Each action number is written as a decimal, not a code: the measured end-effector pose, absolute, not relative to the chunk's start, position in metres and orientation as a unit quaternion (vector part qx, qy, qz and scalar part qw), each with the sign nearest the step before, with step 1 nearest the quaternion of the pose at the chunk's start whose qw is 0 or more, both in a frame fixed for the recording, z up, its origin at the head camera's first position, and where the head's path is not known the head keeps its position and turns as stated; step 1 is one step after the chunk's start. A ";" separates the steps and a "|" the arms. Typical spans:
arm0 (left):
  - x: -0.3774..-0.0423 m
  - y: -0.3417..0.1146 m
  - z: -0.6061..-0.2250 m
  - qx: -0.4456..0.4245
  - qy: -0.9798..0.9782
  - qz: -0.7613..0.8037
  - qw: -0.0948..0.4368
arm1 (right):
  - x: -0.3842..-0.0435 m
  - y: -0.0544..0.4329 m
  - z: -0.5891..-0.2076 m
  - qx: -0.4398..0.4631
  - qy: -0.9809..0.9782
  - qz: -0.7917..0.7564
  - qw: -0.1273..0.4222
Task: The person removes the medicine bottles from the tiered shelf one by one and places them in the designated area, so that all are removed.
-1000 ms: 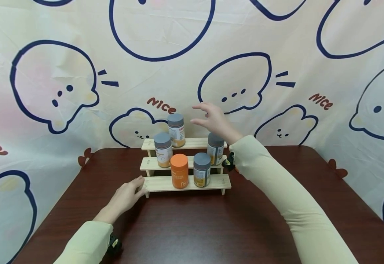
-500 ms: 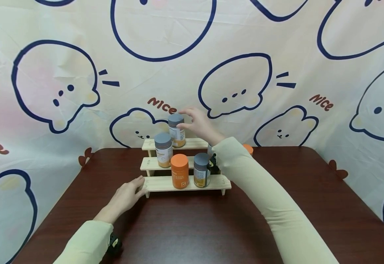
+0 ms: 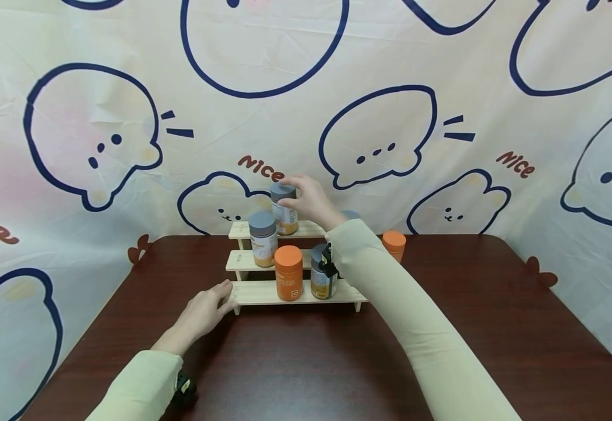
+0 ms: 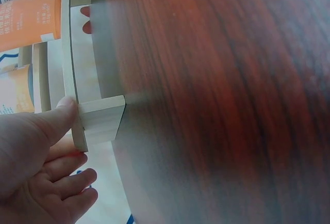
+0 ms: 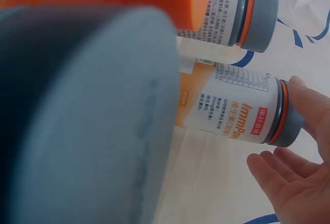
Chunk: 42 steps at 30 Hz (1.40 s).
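My left hand grips the left end of the lowest step of a three-tier wooden display rack. In the left wrist view its thumb lies on the board, with the other fingers curled beneath. At the top tier, my right hand is around the grey cap of a white-and-yellow supplement bottle. The right wrist view shows the thumb at the cap of this bottle, while the other fingers stand a little apart from it. The bottle stands upright on the rack.
A grey-capped bottle stands on the middle tier. An orange bottle and another grey-capped bottle occupy the lowest tier. Behind the right sleeve, an orange-lidded bottle and a grey-blue cap partly show. A patterned cloth backs the brown table.
My right hand has moved left from beyond the top-tier bottle to its cap, uncovering the orange-lidded bottle at right. The left hand keeps its hold on the rack.
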State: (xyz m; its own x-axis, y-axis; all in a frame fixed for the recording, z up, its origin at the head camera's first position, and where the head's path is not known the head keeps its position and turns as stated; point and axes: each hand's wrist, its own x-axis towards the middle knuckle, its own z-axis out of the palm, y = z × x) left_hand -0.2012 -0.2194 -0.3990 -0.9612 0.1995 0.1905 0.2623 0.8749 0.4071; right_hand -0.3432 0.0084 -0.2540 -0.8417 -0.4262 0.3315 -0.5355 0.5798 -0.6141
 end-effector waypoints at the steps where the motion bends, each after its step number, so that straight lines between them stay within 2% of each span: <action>1: -0.201 -0.219 -0.399 -0.120 -0.966 -0.219 0.072 | -0.344 0.008 -0.255 0.269 -0.885 0.372 0.071; 6: -0.201 -0.219 -0.399 -0.122 -0.965 -0.218 0.074 | -0.344 0.006 -0.257 0.261 -0.884 0.383 0.053; 24: -0.199 -0.219 -0.399 -0.116 -0.967 -0.217 0.063 | -0.341 0.009 -0.257 0.232 -0.881 0.409 0.048; 42: -0.200 -0.219 -0.398 -0.113 -0.968 -0.215 0.064 | -0.325 0.041 -0.234 0.252 -0.867 0.413 0.118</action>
